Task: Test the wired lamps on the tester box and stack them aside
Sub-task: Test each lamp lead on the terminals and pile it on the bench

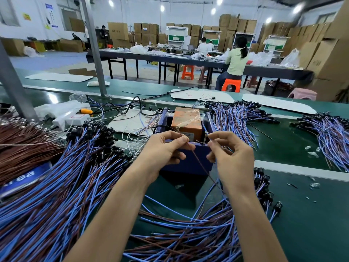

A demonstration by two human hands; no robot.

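Lamp wires [200, 163] pinched by left hand [166, 150] and right hand [232, 157] at tester box [187, 120]

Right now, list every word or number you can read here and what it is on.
"rea", beginning hidden: white letters on the blue sign under the wires at left.
Label on the orange tester box: too small to read.
Print on the cardboard boxes and the wall posters: blurred, unreadable.
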